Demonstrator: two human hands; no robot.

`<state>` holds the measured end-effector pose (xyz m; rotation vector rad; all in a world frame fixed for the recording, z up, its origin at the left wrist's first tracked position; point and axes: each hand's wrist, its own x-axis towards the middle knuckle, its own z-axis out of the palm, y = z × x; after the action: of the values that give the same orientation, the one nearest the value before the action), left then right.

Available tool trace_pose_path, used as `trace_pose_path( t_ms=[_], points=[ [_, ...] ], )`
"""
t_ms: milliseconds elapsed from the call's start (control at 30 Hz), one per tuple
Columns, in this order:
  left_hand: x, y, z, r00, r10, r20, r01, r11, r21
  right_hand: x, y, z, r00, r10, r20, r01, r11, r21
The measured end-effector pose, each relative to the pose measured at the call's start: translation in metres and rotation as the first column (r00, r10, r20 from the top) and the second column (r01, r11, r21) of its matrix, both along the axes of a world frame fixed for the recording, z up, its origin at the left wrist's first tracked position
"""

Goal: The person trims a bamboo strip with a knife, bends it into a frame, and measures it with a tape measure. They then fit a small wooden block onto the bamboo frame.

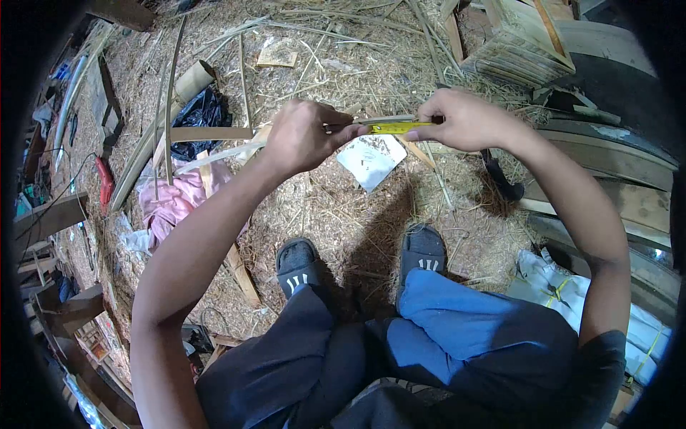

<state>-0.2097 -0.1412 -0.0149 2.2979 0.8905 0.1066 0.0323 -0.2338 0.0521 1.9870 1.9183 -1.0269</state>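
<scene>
Two hands [304, 134] [468, 118], two slippers [297, 263] [423, 249]

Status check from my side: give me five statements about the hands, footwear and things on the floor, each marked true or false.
1. The yellow strip stretches between the left hand and the right hand. True.
2. The pink cloth is draped over the right forearm. False: it lies on the floor at the picture's left, near the black plastic bag.
3. The white sheet lies on the floor, just below the yellow strip in the picture. True.
4. The person's feet are bare. False: they wear dark slippers with white stripes.
5. The red object is at the picture's left, apart from both hands. True.
</scene>
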Motion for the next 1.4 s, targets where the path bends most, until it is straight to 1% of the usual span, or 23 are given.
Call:
trace_pose_path(
  t_ms=[33, 100, 167, 233, 267, 333, 367, 433, 467, 533, 600, 667, 733, 800, 900, 967, 1033, 1067, 1133, 1200, 1267, 1333, 1400],
  points=[
    [0.001, 0.0, -0.002, 1.0, -0.01, 0.026, 0.011, 1.0, -0.023, -0.004, 0.001, 0.001, 0.989, 0.053, 0.14, -0.056, 0.998, 0.014],
    [0.002, -0.001, -0.002, 0.998, -0.021, 0.052, 0.023, 0.999, -0.044, -0.007, 0.002, 0.0, 0.989, 0.033, 0.144, -0.038, 0.999, 0.028],
    [0.003, 0.0, 0.001, 1.0, 0.026, 0.014, -0.025, 0.997, -0.073, -0.009, -0.001, 0.002, 0.989, 0.014, 0.148, -0.021, 0.999, 0.042],
    [0.004, 0.0, 0.005, 0.999, 0.041, 0.026, -0.038, 0.995, -0.091, -0.014, -0.009, 0.01, 0.99, 0.046, 0.134, -0.084, 0.952, 0.294],
    [0.004, -0.001, 0.007, 0.998, 0.057, 0.036, -0.052, 0.992, -0.111, -0.016, -0.009, 0.015, 0.99, 0.047, 0.134, -0.085, 0.952, 0.294],
    [0.006, 0.0, 0.005, 0.997, 0.062, 0.049, -0.056, 0.992, -0.116, -0.023, -0.007, 0.022, 0.985, 0.126, 0.121, -0.158, 0.939, 0.306],
    [0.006, 0.0, 0.005, 0.996, 0.065, 0.061, -0.057, 0.991, -0.12, -0.026, -0.007, 0.022, 0.985, 0.126, 0.121, -0.158, 0.939, 0.306],
    [0.008, -0.001, 0.006, 0.995, 0.05, 0.082, -0.041, 0.993, -0.108, -0.033, -0.007, 0.023, 0.989, 0.12, 0.083, -0.143, 0.913, 0.382],
    [0.009, -0.001, 0.006, 0.994, 0.035, 0.102, -0.025, 0.995, -0.095, -0.037, -0.004, 0.024, 0.989, 0.119, 0.085, -0.142, 0.913, 0.382],
    [0.008, 0.001, 0.002, 0.991, 0.044, 0.124, -0.034, 0.996, -0.08, -0.044, 0.004, 0.027, 0.993, 0.066, 0.101, -0.089, 0.963, 0.253],
    [0.008, 0.002, 0.001, 0.988, 0.053, 0.144, -0.044, 0.997, -0.066, -0.042, 0.006, 0.02, 0.995, 0.058, 0.084, -0.079, 0.958, 0.276],
    [0.007, 0.002, 0.002, 0.986, 0.068, 0.152, -0.055, 0.994, -0.092, -0.042, 0.008, 0.013, 0.996, 0.053, 0.066, -0.071, 0.952, 0.296],
    [0.007, 0.002, 0.005, 0.989, 0.054, 0.141, -0.043, 0.996, -0.08, -0.042, 0.01, 0.01, 0.999, 0.003, 0.037, -0.013, 0.966, 0.256],
    [0.007, 0.002, 0.004, 0.991, 0.038, 0.13, -0.029, 0.997, -0.069, -0.04, 0.011, 0.005, 1.0, -0.001, 0.011, -0.002, 0.968, 0.25],
    [0.007, 0.001, 0.0, 0.981, 0.058, 0.187, -0.051, 0.998, -0.042, -0.039, 0.011, 0.006, 0.999, -0.034, -0.026, 0.039, 0.969, 0.243],
    [0.007, 0.004, 0.002, 0.99, 0.032, 0.138, -0.03, 0.999, -0.021, -0.039, 0.012, 0.006, 0.997, -0.06, -0.039, 0.068, 0.968, 0.243],
    [0.007, 0.006, 0.003, 0.993, 0.041, 0.111, -0.038, 0.999, -0.024, -0.039, 0.013, -0.004, 0.978, -0.178, -0.108, 0.199, 0.953, 0.23],
    [0.007, 0.007, 0.003, 0.995, 0.047, 0.085, -0.045, 0.999, -0.026, -0.04, 0.009, -0.011, 0.978, -0.178, -0.106, 0.199, 0.953, 0.229],
    [0.008, 0.007, 0.005, 0.996, 0.059, 0.07, -0.057, 0.998, -0.042, -0.047, 0.001, -0.026, 0.958, -0.178, -0.226, 0.267, 0.841, 0.47],
    [0.009, 0.007, 0.003, 0.996, 0.07, 0.052, -0.067, 0.996, -0.057, -0.051, 0.0, -0.033, 0.963, -0.148, -0.227, 0.245, 0.831, 0.499],
    [0.007, 0.011, -0.003, 0.993, 0.05, 0.11, -0.044, 0.998, -0.054, -0.053, 0.0, -0.032, 0.967, -0.116, -0.227, 0.222, 0.818, 0.53],
    [0.004, 0.011, -0.008, 0.991, 0.05, 0.127, -0.046, 0.998, -0.039, -0.056, 0.002, -0.019, 0.975, -0.121, -0.188, 0.187, 0.904, 0.386],
    [0.002, 0.011, -0.01, 0.988, 0.052, 0.146, -0.049, 0.999, -0.024, -0.054, 0.005, -0.019, 0.977, -0.135, -0.168, 0.19, 0.908, 0.374]
  ],
)
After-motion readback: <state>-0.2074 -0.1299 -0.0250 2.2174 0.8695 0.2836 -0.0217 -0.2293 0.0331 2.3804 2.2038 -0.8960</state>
